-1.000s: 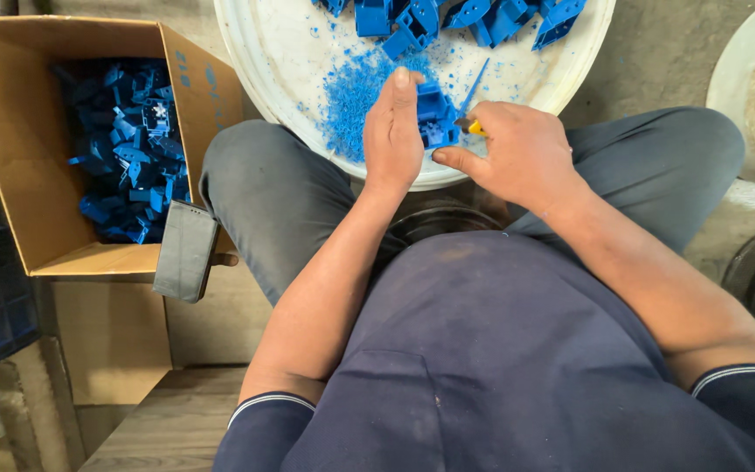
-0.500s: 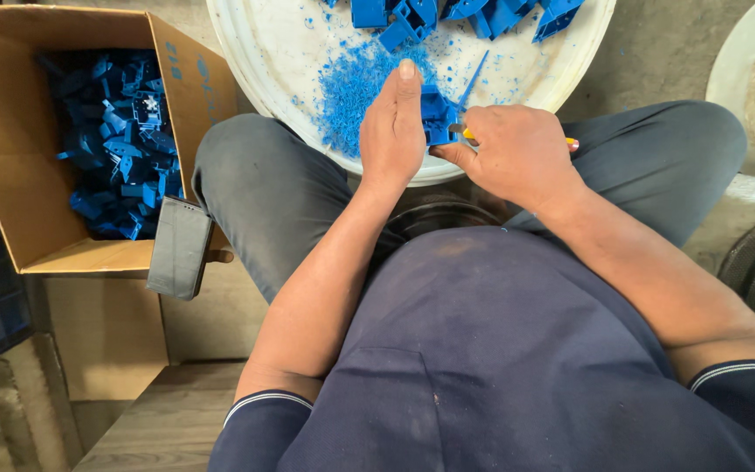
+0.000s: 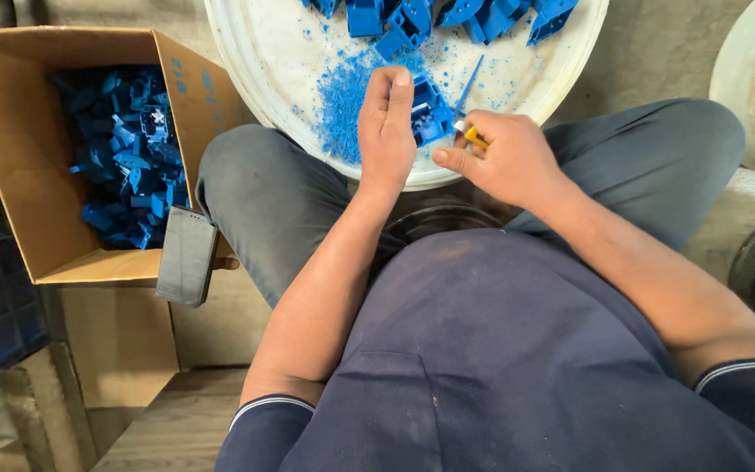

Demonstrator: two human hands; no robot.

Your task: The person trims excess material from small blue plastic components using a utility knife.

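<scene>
Blue plastic parts – white tray, brown box

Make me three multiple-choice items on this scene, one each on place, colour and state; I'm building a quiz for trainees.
1. Where does the cardboard box stand?
A. at the person's left
B. on the white tray
C. at the person's right

2. What colour are the shavings on the white round tray?
A. red
B. blue
C. green

3. What does the left hand hold?
A. nothing
B. a phone
C. a blue plastic part

Key: 1 A, the box lies beside the left knee; 2 B, blue flecks cover the tray; 3 C, fingers grip the part while the right hand holds a yellow-handled tool.
</scene>
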